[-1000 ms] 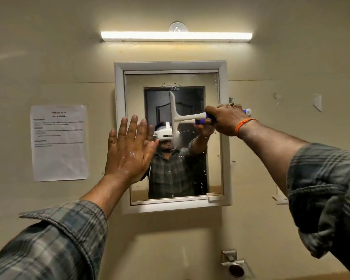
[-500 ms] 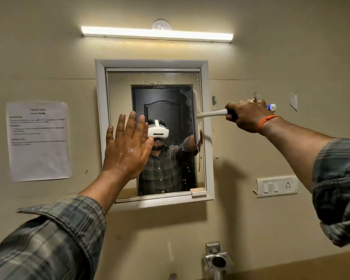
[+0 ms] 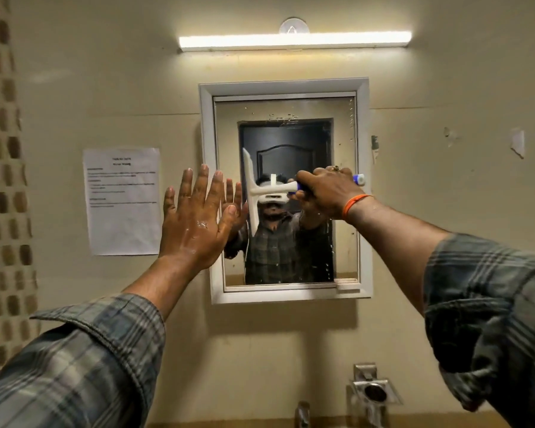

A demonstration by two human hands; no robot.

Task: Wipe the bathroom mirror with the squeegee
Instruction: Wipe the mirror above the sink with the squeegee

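Note:
A white-framed bathroom mirror hangs on the beige wall, its glass speckled with water drops. My right hand grips the blue handle of a white squeegee. Its blade stands upright against the glass, left of the mirror's middle. My left hand is flat and wet, fingers spread, pressed against the mirror's left frame edge. A reflected person in a plaid shirt shows in the glass.
A tube light glows above the mirror. A printed paper notice is stuck to the wall at the left. A metal tap fitting sits below right, and patterned tiles run down the far left.
The squeegee swept right to the mirror's right edge, then back left to left of the middle. The view shifted sideways. My left hand stayed on the frame.

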